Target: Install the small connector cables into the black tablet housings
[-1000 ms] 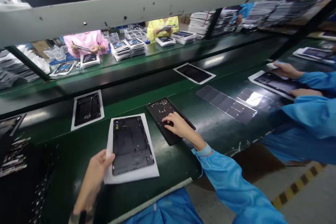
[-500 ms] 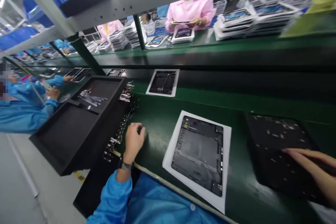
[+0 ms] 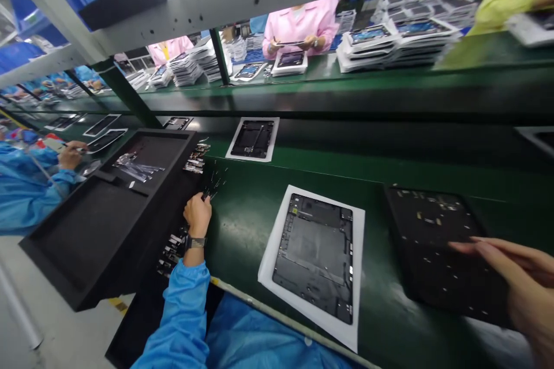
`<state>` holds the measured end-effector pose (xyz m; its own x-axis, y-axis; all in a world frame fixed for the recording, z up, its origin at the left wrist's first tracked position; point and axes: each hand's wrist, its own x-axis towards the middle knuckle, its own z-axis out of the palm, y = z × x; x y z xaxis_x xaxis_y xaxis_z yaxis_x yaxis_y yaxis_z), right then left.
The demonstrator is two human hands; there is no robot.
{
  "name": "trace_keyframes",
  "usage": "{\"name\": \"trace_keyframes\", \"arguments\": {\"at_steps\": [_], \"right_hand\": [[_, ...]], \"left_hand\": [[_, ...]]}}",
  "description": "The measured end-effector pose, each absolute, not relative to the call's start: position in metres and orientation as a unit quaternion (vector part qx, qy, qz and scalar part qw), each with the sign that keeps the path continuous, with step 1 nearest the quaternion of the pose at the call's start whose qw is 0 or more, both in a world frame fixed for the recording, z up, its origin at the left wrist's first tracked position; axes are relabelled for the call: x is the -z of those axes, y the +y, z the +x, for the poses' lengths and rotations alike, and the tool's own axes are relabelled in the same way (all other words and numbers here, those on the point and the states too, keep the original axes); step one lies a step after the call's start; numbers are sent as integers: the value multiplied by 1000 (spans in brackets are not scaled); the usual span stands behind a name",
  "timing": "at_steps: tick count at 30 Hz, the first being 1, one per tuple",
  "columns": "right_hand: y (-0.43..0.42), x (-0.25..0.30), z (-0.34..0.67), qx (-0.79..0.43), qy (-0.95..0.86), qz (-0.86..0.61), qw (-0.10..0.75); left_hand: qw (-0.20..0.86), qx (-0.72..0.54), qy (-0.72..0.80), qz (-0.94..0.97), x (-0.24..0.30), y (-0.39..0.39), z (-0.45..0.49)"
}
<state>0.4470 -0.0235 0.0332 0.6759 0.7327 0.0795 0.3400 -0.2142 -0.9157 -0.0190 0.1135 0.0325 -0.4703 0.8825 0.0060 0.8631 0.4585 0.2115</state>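
My left hand (image 3: 198,213), with a watch on its wrist, is closed with fingertips down among small thin parts (image 3: 213,184) beside the black tray; what it pinches is hidden. On the right, my right hand (image 3: 519,279) hovers over a black block (image 3: 437,242) dotted with small bright pieces. Its thumb and forefinger are pressed together, with any tiny thing between them too small to make out. Between the hands, an opened tablet housing (image 3: 314,256), dark inside, lies on a white sheet (image 3: 283,207) on the green bench.
The black tray (image 3: 86,230) at left holds ribbon-like cables (image 3: 138,168). More small metallic parts (image 3: 171,253) lie along its side. Another tablet housing (image 3: 252,137) lies farther back. A co-worker in blue (image 3: 26,184) is at left; one in pink (image 3: 300,26) sits across the bench.
My left hand has moved left and slightly up, from bare bench to the small parts beside the tray. My right hand stays over the black block. The whole view has shifted slightly.
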Motion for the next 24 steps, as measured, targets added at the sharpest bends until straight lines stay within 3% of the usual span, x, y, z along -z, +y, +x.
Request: {"name": "trace_keyframes", "arguments": {"at_steps": [7,14,24], "right_hand": [[-3,-58,420,-237,-308,-688,613],[21,-52,379,-275,-498,-604,559],[26,-36,350,-162,-604,-598,500]], "left_hand": [[26,-97,801,590,-29,100,-9],[-36,-135,776,615,-10,107,-23],[148,-343,778,505,-5,118,-33]]}}
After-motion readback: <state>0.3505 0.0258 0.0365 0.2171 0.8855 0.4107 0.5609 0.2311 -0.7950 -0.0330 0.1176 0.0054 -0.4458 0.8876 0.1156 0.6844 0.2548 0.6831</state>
